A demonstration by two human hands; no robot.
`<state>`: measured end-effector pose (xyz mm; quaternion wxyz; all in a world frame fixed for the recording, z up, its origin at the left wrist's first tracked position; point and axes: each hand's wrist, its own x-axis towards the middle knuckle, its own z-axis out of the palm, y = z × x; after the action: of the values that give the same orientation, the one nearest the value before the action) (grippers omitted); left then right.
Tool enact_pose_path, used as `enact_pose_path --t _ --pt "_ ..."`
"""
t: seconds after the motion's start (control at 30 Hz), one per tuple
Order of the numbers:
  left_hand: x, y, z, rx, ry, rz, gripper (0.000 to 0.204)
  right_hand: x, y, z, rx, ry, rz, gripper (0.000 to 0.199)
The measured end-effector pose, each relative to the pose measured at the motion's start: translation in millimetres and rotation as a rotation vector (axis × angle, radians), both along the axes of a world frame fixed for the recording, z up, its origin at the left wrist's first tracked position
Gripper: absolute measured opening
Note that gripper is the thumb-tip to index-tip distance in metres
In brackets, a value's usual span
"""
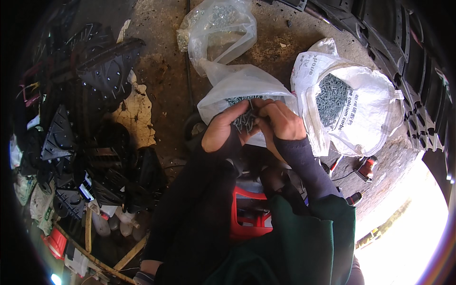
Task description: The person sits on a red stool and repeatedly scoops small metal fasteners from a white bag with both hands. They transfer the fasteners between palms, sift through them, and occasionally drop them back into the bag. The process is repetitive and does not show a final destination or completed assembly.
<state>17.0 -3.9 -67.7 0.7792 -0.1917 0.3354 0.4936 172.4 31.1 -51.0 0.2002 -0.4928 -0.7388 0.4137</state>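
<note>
A bunch of grey metal screws (244, 122) rests in my left hand (220, 131), whose fingers curl around them. My right hand (286, 121) is closed right beside it, its bent fingers meeting the left fingers at the bunch. What the right fingertips pinch is hidden. Both hands are over the mouth of a clear plastic bag (247, 80), and more screws show inside it just behind my fingers. To the right of my right hand stands an open white woven sack (375, 111) with a heap of similar grey screws (331, 99) in it.
A second clear bag (244, 28) with small shiny metal pieces lies at the far side. Black plastic parts (110, 66) pile up on the left. Dark stacked parts (394, 38) line the right. A red stool (249, 232) and a red-and-black tool (366, 168) are near me.
</note>
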Motion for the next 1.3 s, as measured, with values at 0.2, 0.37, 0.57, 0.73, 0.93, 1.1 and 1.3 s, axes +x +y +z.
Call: enact_pose_path --t 0.2,0.37,0.57,0.73,0.93,1.1,1.3 --pt "-2 -6 -9 -0.048 0.007 -0.021 0.023 1 -1 3 0.035 0.049 0.019 0.014" --pt "5 -15 -11 0.192 0.017 0.071 0.022 -15 22 46 0.034 0.202 -0.024 0.011" --pt "0 -7 -5 0.031 0.509 -0.402 0.031 -60 71 20 -0.002 0.228 -0.231 0.022" --pt "-2 0 23 -0.007 0.555 -0.405 0.029 -14 8 23 -0.043 0.253 -0.178 0.023" --pt "-14 1 69 -0.067 0.318 -0.372 0.035 -8 -7 31 -0.805 0.674 -0.357 0.041" --pt "-12 0 70 -0.138 0.223 -0.252 0.051 -10 2 22 -1.293 0.873 -0.401 0.050" --pt "-12 -7 62 -0.128 0.037 -0.152 0.059 0 -8 -18 -1.399 0.942 -0.432 0.049"
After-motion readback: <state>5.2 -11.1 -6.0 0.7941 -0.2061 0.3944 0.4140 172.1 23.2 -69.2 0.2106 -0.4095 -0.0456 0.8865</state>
